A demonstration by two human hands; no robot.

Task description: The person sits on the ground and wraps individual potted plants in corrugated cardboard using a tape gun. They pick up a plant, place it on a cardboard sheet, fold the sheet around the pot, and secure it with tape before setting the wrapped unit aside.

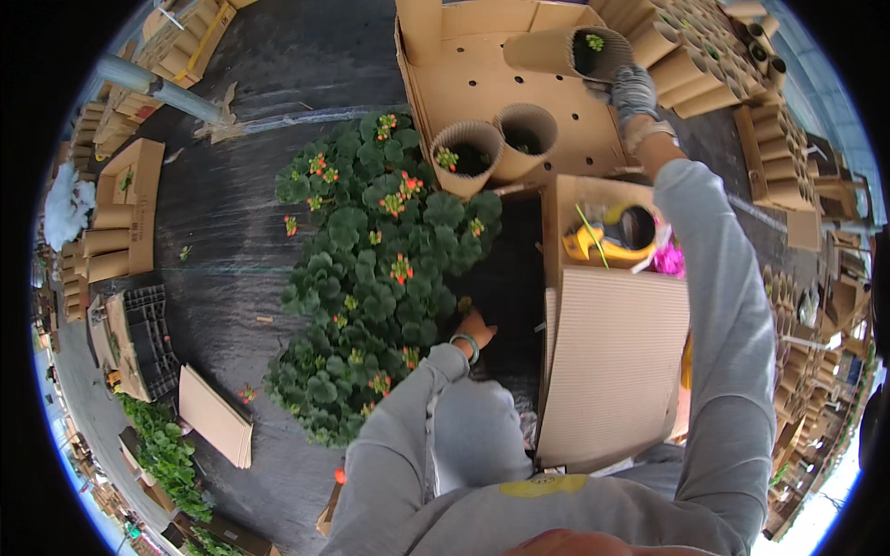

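My right hand, in a grey glove, grips the rim of a corrugated cardboard sleeve. The sleeve lies tilted over a shallow cardboard box with holes in its bottom; green buds show inside its mouth. Two more sleeves, one with a budding plant and one darker inside, stand at the box's near edge. My left hand is low beside a cluster of potted plants with round leaves and orange-red buds. Its fingertips are near a small yellowish thing; shadow and leaves obscure the grip.
A stack of corrugated cardboard sheets leans before me, against a carton holding a yellow tape dispenser and something bright pink. Boxes of sleeves stand at right. A post rises at left from black ground cloth.
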